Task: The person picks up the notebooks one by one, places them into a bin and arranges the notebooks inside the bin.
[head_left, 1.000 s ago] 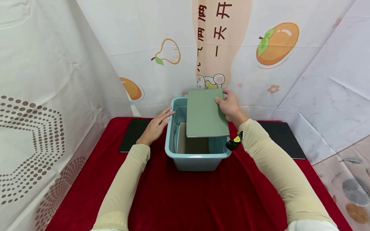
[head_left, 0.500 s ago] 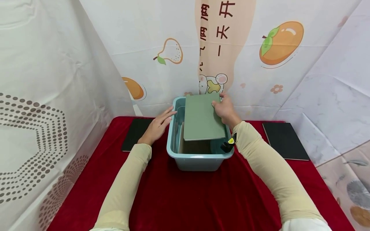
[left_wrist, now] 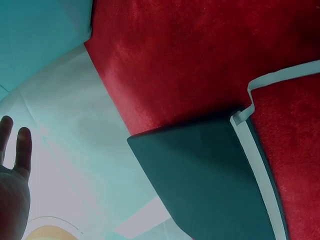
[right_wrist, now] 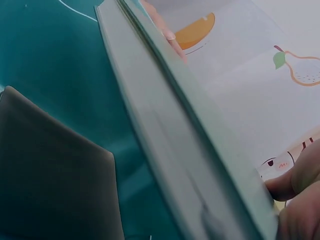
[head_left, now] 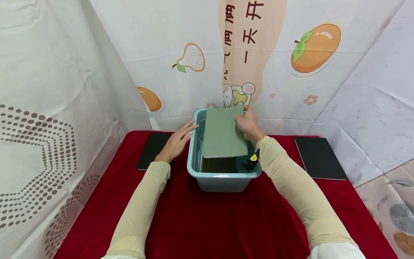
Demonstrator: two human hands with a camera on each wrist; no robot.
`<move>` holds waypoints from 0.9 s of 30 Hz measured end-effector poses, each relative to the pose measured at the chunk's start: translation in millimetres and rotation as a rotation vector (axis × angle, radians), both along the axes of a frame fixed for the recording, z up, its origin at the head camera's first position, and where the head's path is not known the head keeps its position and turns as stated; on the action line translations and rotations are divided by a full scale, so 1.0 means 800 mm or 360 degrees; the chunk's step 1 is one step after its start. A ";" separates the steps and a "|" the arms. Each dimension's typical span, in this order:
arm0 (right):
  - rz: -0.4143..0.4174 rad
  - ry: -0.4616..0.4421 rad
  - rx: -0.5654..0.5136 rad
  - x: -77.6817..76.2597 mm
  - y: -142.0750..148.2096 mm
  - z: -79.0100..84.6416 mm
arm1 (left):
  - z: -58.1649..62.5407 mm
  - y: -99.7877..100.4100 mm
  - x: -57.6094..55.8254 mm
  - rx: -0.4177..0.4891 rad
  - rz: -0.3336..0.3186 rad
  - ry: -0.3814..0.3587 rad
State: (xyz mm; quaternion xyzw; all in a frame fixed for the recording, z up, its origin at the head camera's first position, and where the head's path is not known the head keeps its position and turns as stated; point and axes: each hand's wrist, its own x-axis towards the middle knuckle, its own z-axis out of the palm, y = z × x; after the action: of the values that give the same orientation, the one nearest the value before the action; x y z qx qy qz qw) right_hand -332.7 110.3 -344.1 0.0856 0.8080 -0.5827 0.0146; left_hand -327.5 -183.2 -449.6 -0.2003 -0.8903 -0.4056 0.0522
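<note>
My right hand (head_left: 248, 125) pinches a green notebook (head_left: 223, 133) by its far right corner, thumb on the cover. The notebook is held over the light blue plastic bin (head_left: 223, 184), covering much of its opening. Its white page edge shows in the right wrist view, where fingers of my right hand (right_wrist: 302, 190) hold the end. Inside the bin lies a dark flat book-like item (right_wrist: 55, 170), partly hidden by the notebook in the head view. My left hand (head_left: 176, 143) has its fingers extended, fingertips right at the bin's left rim.
A black notebook (head_left: 152, 151) lies left of the bin, partly behind my left hand; a pale band (left_wrist: 257, 170) runs along it. Another black notebook (head_left: 320, 158) lies on the right. Red cloth (head_left: 223, 223) covers the table, and a printed curtain (head_left: 145, 43) hangs behind.
My right hand has moved left and slightly down with the green notebook, which now sits more to the left over the bin. The left hand stays at the rim.
</note>
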 end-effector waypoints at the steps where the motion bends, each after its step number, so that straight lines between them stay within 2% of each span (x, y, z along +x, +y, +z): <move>1: 0.0002 0.0002 -0.0006 0.000 -0.001 -0.001 | 0.000 0.000 0.000 0.0002 -0.0004 0.0002; 11: 0.0004 -0.0009 -0.0038 -0.005 -0.011 -0.008 | 0.000 0.000 0.000 -0.0003 0.0003 0.0009; 20: 0.0004 -0.0055 0.0007 -0.007 -0.017 -0.009 | 0.000 0.000 0.001 0.0000 0.0002 0.0022; 27: 0.0020 -0.0094 -0.0038 -0.011 -0.020 -0.010 | -0.001 0.000 0.001 0.0000 0.0001 0.0035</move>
State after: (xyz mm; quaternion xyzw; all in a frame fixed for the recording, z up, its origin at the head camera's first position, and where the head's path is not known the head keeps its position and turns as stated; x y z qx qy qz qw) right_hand -341.3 94.3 -352.1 0.0975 0.8007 -0.5895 0.0432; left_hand -327.0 -182.9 -450.4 -0.2045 -0.8898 -0.4033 0.0622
